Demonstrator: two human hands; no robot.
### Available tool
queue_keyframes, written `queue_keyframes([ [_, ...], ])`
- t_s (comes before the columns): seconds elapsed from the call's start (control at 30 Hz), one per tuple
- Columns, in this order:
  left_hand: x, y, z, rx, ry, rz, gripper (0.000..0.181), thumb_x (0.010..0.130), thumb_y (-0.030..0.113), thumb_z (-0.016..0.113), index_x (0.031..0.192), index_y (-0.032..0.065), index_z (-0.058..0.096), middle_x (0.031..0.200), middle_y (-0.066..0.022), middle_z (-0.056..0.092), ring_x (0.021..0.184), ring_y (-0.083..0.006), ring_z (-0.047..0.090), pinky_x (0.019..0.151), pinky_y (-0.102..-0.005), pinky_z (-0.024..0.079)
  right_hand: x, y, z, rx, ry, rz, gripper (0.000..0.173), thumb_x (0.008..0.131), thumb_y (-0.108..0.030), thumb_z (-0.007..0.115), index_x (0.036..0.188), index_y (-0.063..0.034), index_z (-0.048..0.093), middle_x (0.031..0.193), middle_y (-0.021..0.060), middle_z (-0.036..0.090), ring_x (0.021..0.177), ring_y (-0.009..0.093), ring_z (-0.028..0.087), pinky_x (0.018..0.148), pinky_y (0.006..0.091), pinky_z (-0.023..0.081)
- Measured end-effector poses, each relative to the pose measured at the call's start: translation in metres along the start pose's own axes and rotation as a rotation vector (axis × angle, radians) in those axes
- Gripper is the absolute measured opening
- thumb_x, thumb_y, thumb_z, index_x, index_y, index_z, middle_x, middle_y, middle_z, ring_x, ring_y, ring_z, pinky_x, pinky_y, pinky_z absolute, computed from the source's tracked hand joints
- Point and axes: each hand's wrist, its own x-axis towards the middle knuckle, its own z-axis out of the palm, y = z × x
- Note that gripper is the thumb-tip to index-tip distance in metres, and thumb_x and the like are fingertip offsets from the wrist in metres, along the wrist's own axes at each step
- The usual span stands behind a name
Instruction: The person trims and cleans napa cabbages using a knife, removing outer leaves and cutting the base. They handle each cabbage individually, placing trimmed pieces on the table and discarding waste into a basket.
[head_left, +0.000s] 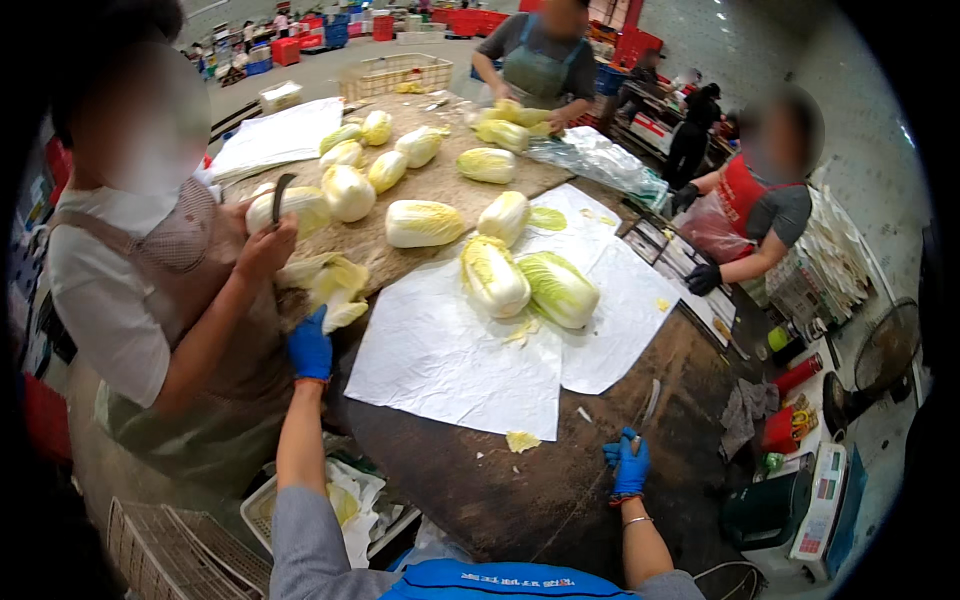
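Observation:
My left hand (310, 343), in a blue glove, reaches past the table's left edge. It grips loose pale cabbage leaves (343, 313), although its fingertips are partly hidden. Low over the dark wooden tabletop (480, 480), my right hand (628, 460), also blue-gloved, is closed around a small knife (652, 399) whose blade points away from me. Ahead, white paper sheets (450, 367) overlap on the table. Two napa cabbages lie side by side on them, a yellowish one (495, 277) and a greener one (559, 291). Another napa cabbage (504, 217) lies just behind.
At left, a co-worker holds a curved knife (280, 196) and a cabbage (300, 210). Two more people stand across the table. Several cabbages (349, 193) lie on a brown covering (442, 184). A scale (823, 487) and fan (885, 345) are at right; a crate (259, 517) is below left.

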Motion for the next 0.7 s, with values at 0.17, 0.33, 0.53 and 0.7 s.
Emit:
queue_keyframes([
  [0.17, -0.127, -0.016, -0.068, -0.321, 0.107, -0.15, 0.042, 0.074, -0.005, 0.049, 0.113, 0.0056, 0.059, 0.104, -0.0193, 0.06, 0.095, -0.0314, 0.059, 0.083, -0.0355, 0.044, -0.004, -0.003, -0.003, -0.009, -0.008, 0.005, 0.02, 0.091, -0.014, 0.05, 0.108, -0.0058, 0.054, 0.074, 0.0101, 0.064, 0.058, 0.014, 0.059, 0.049, 0.026, 0.046],
  [0.33, -0.296, -0.034, -0.132, -0.363, 0.166, -0.485, 0.036, 0.076, -0.003, 0.05, 0.109, 0.0037, 0.061, 0.101, -0.015, 0.063, 0.095, -0.0291, 0.059, 0.085, -0.0348, 0.044, -0.001, 0.008, -0.007, 0.004, -0.008, -0.043, 0.02, 0.09, -0.014, 0.051, 0.109, -0.0069, 0.053, 0.073, 0.0094, 0.063, 0.058, 0.012, 0.058, 0.049, 0.0229, 0.044],
  [0.53, -0.302, -0.009, -0.166, 0.283, -0.517, -0.785, 0.068, 0.082, 0.031, 0.059, 0.139, 0.0091, 0.028, 0.14, -0.0192, 0.03, 0.129, -0.0316, 0.029, 0.102, -0.04, 0.028, 0.001, 0.003, -0.003, 0.033, -0.027, -0.017, 0.022, 0.09, -0.017, 0.052, 0.109, -0.0048, 0.055, 0.073, 0.0104, 0.064, 0.056, 0.013, 0.057, 0.05, 0.0249, 0.045],
  [0.7, -0.248, -0.017, -0.088, -0.929, -0.234, -0.829, 0.069, 0.086, 0.042, 0.052, 0.138, 0.0042, 0.027, 0.137, -0.014, 0.035, 0.12, -0.0239, 0.039, 0.097, -0.0373, 0.033, 0.003, 0.004, -0.004, 0.049, 0.01, -0.008, 0.021, 0.089, -0.016, 0.054, 0.107, -0.004, 0.056, 0.075, 0.0119, 0.065, 0.056, 0.013, 0.057, 0.05, 0.0254, 0.046],
])
